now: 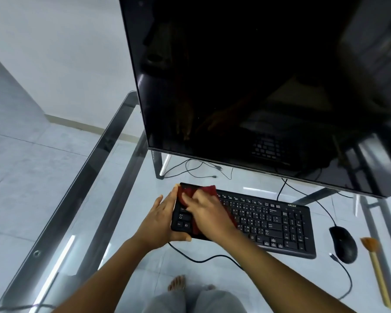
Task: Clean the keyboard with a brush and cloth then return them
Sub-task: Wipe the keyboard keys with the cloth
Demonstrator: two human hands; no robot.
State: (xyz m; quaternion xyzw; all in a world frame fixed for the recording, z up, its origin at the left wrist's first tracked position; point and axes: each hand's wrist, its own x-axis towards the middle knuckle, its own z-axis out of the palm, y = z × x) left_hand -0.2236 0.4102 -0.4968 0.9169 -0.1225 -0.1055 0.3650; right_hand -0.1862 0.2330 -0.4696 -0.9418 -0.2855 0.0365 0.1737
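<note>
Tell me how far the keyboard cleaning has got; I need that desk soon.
Brushing may be over: the brush lies right of the mouse. Now the right hand presses the red cloth on the keyboard's left end; the left hand steadies it. The remaining keys and returning both tools are left.

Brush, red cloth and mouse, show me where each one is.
brush [375, 265], head view, on its wooden handle.
red cloth [209, 190], head view, on the corner showing above the right hand.
mouse [343, 243], head view, on its back.

Head view, steeply downward (close)
</note>
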